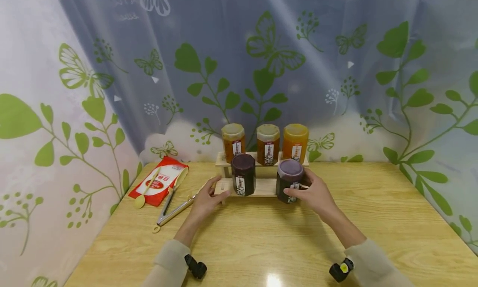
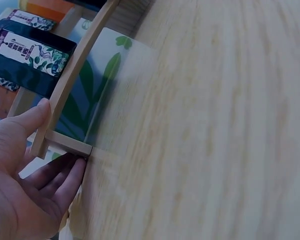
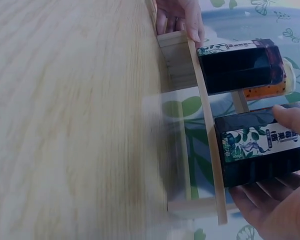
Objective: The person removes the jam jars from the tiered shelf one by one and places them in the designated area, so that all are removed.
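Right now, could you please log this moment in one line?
left hand: holds wooden rack; right hand: holds dark jar; upper tier: three orange jars

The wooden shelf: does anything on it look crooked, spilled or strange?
No spill shows. The front right jar, held by the right hand, looks slightly misaligned: in the head view, its base appears past the front edge of the shelf, unlike the dark jar beside it.

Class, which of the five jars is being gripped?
The dark jar at the lower shelf's right end: the right hand grips it; no hand grips the others.
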Demonstrator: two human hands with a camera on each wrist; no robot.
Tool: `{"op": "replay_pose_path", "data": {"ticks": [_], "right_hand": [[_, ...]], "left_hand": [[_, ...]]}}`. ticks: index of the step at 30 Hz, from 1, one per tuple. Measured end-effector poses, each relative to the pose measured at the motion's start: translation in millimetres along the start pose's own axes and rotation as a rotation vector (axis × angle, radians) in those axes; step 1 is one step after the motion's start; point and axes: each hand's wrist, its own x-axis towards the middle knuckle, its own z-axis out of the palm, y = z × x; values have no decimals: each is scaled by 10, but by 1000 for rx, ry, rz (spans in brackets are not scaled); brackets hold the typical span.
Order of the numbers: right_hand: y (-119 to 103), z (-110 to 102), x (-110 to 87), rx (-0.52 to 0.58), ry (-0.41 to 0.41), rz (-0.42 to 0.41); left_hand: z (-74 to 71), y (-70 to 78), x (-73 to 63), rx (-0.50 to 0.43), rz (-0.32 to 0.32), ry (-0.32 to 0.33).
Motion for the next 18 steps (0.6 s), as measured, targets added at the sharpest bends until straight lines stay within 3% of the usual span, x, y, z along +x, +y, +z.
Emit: {"op": "replay_pose_path", "data": {"ticks": [8, 18], "right_hand": [[63, -200, -80, -42, 59, 2], [201, -534, -120, 40, 96, 44]], "left_hand": [[3, -3, 2, -33, 6, -22], [-34, -26, 5, -16, 16, -19]]}}
